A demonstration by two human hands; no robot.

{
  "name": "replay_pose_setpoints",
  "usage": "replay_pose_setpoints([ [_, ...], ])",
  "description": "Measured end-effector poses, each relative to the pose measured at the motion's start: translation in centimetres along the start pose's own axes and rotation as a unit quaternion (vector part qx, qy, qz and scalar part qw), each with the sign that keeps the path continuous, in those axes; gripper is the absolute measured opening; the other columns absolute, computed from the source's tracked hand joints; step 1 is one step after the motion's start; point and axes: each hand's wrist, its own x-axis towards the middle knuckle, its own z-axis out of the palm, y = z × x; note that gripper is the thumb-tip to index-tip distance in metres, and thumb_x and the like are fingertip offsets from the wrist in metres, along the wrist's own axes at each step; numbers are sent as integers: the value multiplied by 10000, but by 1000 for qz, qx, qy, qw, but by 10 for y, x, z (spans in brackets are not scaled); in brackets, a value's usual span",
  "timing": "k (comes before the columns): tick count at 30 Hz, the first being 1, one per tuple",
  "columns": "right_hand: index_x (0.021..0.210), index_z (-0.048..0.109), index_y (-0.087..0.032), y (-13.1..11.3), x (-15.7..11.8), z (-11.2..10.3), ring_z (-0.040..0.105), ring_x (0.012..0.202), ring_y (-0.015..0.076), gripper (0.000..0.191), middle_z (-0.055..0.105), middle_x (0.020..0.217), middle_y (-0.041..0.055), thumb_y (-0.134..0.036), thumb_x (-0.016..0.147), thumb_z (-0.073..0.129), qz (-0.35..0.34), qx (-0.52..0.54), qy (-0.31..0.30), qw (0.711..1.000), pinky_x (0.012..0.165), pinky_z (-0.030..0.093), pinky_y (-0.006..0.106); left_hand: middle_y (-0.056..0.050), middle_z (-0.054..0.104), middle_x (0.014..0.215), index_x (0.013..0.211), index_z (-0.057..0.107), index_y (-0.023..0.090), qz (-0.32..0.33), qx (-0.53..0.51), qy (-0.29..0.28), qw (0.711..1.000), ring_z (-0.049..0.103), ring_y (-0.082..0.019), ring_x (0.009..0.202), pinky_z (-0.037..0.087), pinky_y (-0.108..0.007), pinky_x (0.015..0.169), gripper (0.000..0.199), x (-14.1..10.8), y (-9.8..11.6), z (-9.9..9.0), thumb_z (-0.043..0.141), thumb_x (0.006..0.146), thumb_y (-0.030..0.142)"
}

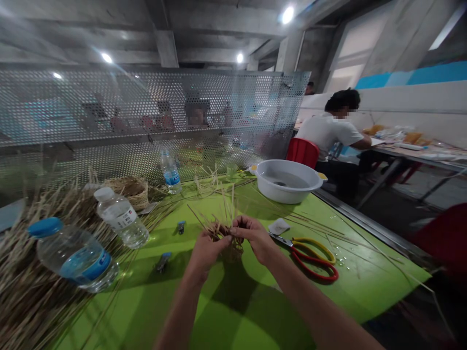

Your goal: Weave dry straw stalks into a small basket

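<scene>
Both hands meet around a small woven straw piece (233,250) above the middle of the green table (255,311). My left hand (207,252) grips its left side, thumb pressed on the rim. From the right, my right hand (253,234) pinches at the rim with thumb and fingers closed. Loose straw ends (226,206) stick up and out from the piece. Scissors (314,257) with one red and one yellow handle lie right of my right hand, beside a crumpled white scrap (279,226).
Water bottles (85,257) and a straw heap (32,291) fill the left, near a small basket (140,194). Two small clips (163,262) lie left of my hands. A white basin (284,187) stands at the back right. Beyond it a person (328,131) sits.
</scene>
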Motion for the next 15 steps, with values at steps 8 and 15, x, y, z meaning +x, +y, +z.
replay_pose_setpoints([
  [8, 706, 679, -169, 0, 2, -1, 467, 553, 101, 181, 581, 646, -14, -291, 635, 793, -7, -5, -11, 1000, 518, 361, 235, 21, 622, 600, 633, 640, 166, 32, 22, 45, 998, 555, -128, 606, 442, -233, 611, 107, 1, 1, 3, 735, 604, 206],
  [15, 725, 669, -182, 4, 1, 1, 496, 598, 122, 186, 590, 666, -12, -293, 644, 795, -34, -15, 6, 999, 552, 394, 253, 1, 645, 625, 651, 671, 155, 27, 14, 64, 997, 569, -140, 621, 449, -245, 631, 131, 3, -3, 4, 745, 599, 250],
])
